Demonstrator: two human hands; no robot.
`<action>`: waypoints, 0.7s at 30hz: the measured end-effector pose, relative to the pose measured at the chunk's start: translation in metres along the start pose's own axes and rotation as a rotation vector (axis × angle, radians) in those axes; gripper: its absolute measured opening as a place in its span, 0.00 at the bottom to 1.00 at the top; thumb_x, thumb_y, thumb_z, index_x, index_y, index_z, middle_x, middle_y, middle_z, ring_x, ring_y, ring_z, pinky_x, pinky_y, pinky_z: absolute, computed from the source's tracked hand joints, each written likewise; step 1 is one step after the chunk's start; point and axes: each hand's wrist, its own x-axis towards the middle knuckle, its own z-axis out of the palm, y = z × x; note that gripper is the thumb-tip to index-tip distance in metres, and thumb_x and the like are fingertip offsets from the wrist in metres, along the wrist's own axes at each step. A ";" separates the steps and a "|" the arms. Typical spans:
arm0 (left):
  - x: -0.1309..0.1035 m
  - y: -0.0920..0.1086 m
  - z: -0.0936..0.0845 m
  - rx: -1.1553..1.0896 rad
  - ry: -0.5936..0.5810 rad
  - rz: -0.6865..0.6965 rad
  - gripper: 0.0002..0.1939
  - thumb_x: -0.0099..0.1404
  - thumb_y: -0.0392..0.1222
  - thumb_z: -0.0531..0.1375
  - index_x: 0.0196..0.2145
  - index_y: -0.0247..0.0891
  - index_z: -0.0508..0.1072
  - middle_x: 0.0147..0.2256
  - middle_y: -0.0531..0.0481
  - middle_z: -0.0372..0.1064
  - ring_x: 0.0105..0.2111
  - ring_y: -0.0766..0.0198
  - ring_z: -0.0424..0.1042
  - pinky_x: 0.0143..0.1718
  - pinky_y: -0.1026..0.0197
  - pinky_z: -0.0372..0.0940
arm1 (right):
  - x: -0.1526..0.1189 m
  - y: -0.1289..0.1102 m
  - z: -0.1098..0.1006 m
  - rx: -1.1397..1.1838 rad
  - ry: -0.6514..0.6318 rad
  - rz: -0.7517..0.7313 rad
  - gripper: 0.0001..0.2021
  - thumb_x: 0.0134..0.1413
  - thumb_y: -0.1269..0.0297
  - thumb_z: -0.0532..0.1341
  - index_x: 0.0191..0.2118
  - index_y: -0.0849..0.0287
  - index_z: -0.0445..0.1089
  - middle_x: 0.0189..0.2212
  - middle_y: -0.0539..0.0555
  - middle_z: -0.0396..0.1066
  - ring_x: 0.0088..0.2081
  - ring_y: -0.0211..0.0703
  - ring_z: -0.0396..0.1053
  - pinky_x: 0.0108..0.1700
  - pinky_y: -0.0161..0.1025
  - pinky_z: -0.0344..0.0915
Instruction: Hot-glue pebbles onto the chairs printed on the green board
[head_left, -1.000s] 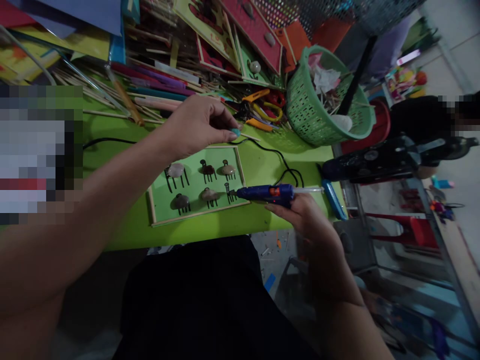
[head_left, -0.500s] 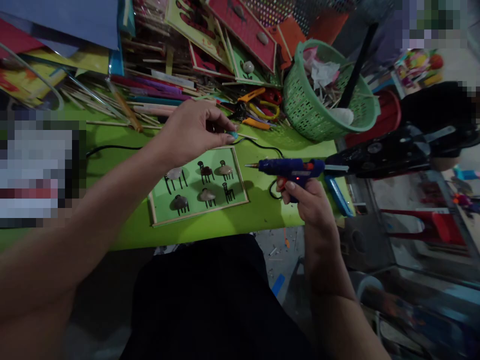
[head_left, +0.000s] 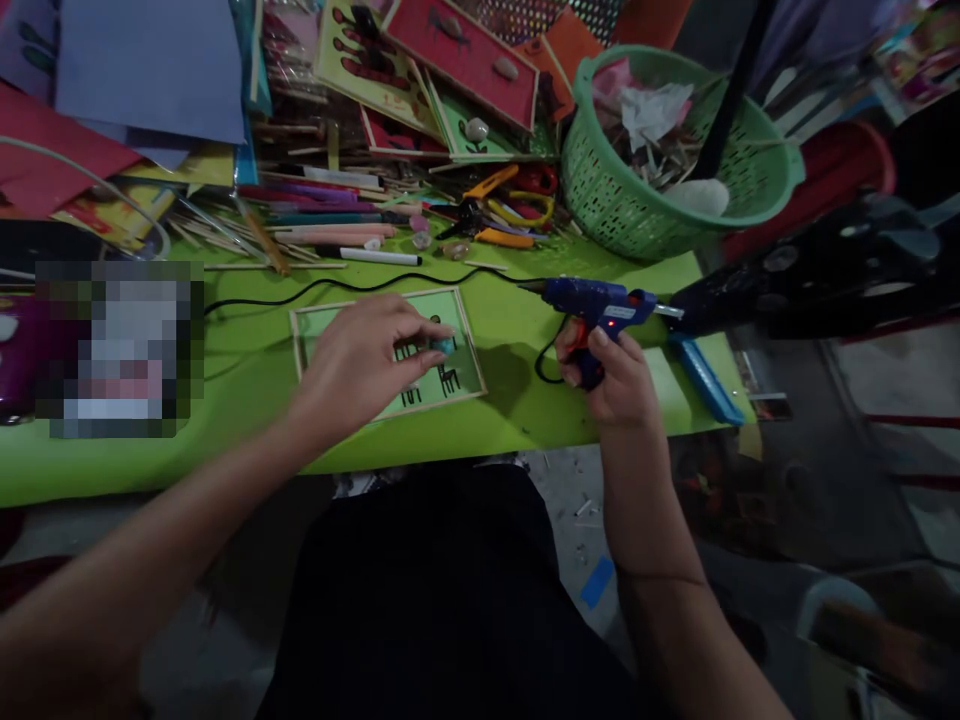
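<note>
My left hand (head_left: 375, 355) pinches a small turquoise stone (head_left: 444, 346) between thumb and fingertips. It is over a green picture board (head_left: 390, 408) edged with thin sticks, and hides much of it. Small black chair-like figures (head_left: 448, 376) are drawn on the board's visible right part. To the right, my right hand (head_left: 611, 365) is wrapped round the grip of a blue hot glue gun (head_left: 596, 298), a finger at its red trigger. A red light glows on the gun's side. Its nozzle points left, above the table and apart from the board.
A green plastic basket (head_left: 637, 180) with scraps stands at the back right. Scissors (head_left: 517, 210), pens (head_left: 382, 257) and loose stones (head_left: 454, 250) lie behind the board. A black cord (head_left: 322, 285) crosses the table (head_left: 247, 440). Finished-looking framed pictures (head_left: 469, 60) are piled at the back.
My left hand has carried the turquoise stone from behind the board down over its right part. The glue gun stays in my right hand, now slightly higher in view. The camera view has shifted.
</note>
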 end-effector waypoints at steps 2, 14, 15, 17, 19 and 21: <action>-0.010 0.000 0.010 0.099 0.047 0.018 0.09 0.67 0.47 0.65 0.43 0.47 0.83 0.38 0.48 0.77 0.42 0.53 0.73 0.43 0.52 0.63 | -0.002 0.002 -0.002 0.009 0.005 -0.013 0.18 0.50 0.46 0.71 0.32 0.57 0.75 0.27 0.51 0.72 0.22 0.34 0.63 0.20 0.34 0.58; -0.033 0.012 0.033 0.276 0.094 0.006 0.08 0.70 0.48 0.63 0.43 0.49 0.82 0.38 0.47 0.76 0.43 0.49 0.71 0.47 0.44 0.60 | -0.009 -0.002 -0.007 -0.013 -0.054 0.005 0.19 0.48 0.44 0.71 0.32 0.56 0.75 0.28 0.53 0.74 0.23 0.37 0.64 0.20 0.37 0.60; -0.033 0.013 0.034 0.275 0.096 0.004 0.08 0.69 0.48 0.63 0.43 0.49 0.82 0.38 0.47 0.76 0.43 0.49 0.71 0.47 0.44 0.60 | -0.010 -0.002 -0.007 -0.019 -0.058 0.009 0.20 0.48 0.43 0.72 0.32 0.56 0.75 0.27 0.53 0.74 0.23 0.37 0.64 0.20 0.37 0.60; -0.032 0.014 0.035 0.275 0.093 -0.012 0.08 0.69 0.47 0.63 0.43 0.48 0.82 0.38 0.47 0.77 0.43 0.49 0.71 0.47 0.43 0.60 | -0.010 -0.002 -0.007 -0.023 -0.073 0.011 0.20 0.48 0.43 0.71 0.32 0.56 0.75 0.27 0.53 0.74 0.22 0.37 0.64 0.20 0.37 0.60; -0.032 0.014 0.036 0.284 0.094 -0.028 0.08 0.69 0.47 0.64 0.43 0.49 0.82 0.37 0.47 0.76 0.43 0.48 0.71 0.47 0.44 0.59 | -0.010 -0.002 -0.008 -0.020 -0.086 0.006 0.19 0.49 0.44 0.71 0.32 0.57 0.74 0.27 0.53 0.74 0.22 0.37 0.64 0.20 0.37 0.59; -0.032 0.014 0.037 0.293 0.090 -0.032 0.07 0.69 0.47 0.63 0.43 0.50 0.82 0.38 0.48 0.76 0.44 0.49 0.71 0.46 0.44 0.59 | -0.010 -0.001 -0.008 -0.011 -0.092 0.006 0.19 0.50 0.45 0.71 0.32 0.57 0.75 0.28 0.53 0.74 0.22 0.36 0.64 0.20 0.37 0.59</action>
